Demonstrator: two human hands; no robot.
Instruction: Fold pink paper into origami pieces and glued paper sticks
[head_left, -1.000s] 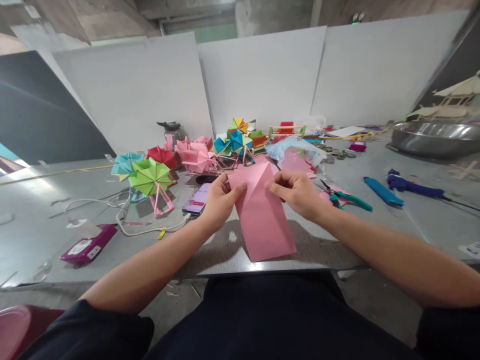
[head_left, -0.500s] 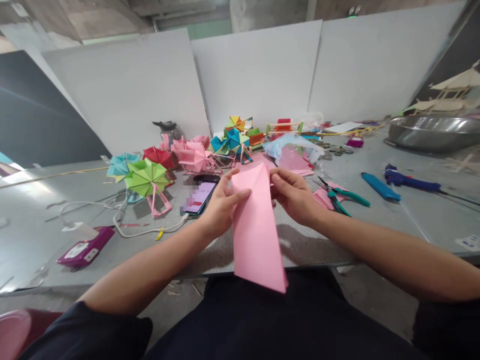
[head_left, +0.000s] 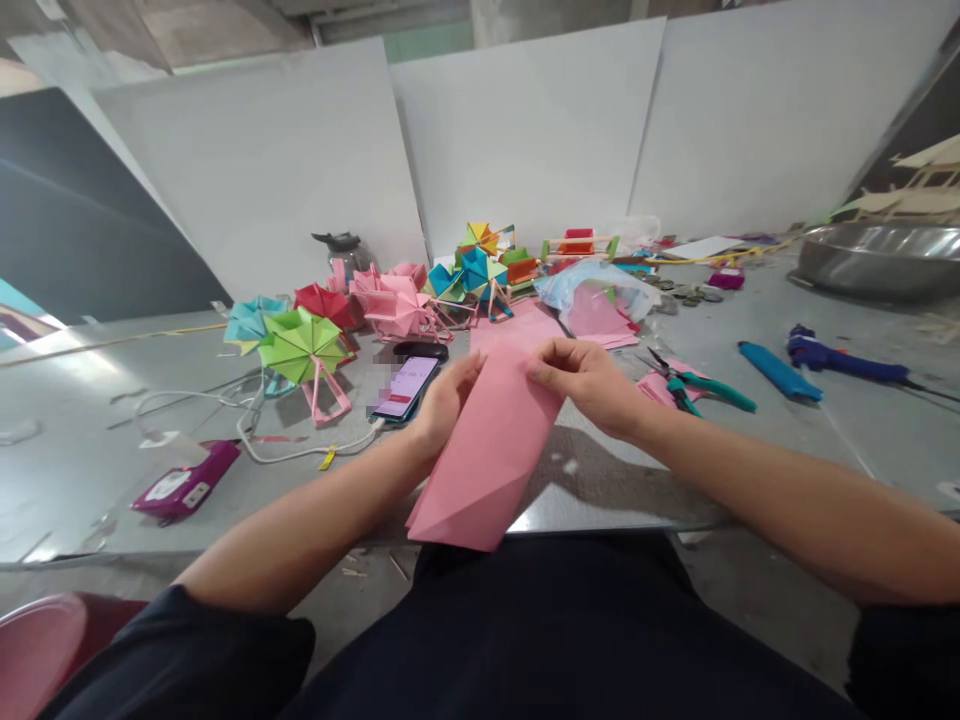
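A folded sheet of pink paper (head_left: 487, 450) hangs between my hands over the table's front edge, its lower end slanting to the left. My right hand (head_left: 585, 385) pinches its upper right edge between thumb and fingers. On the other side my left hand (head_left: 448, 400) grips the upper left edge, its fingers partly hidden behind the paper. More pink paper (head_left: 514, 322) lies on the table just beyond. Left of my left hand is a phone (head_left: 409, 388) with a lit screen, plugged into a white cable.
Folded-paper wheels, one green (head_left: 304, 345), stand at the back left. Pliers (head_left: 694, 385), a blue stick-shaped object (head_left: 780, 370) and a blue glue gun (head_left: 847, 358) lie to the right, below a metal basin (head_left: 885, 265). A purple power strip (head_left: 187, 482) sits at the left.
The pink paper has turned over and swung so its lower end points left instead of right. My left thumb no longer shows on its front. The view has shifted slightly.
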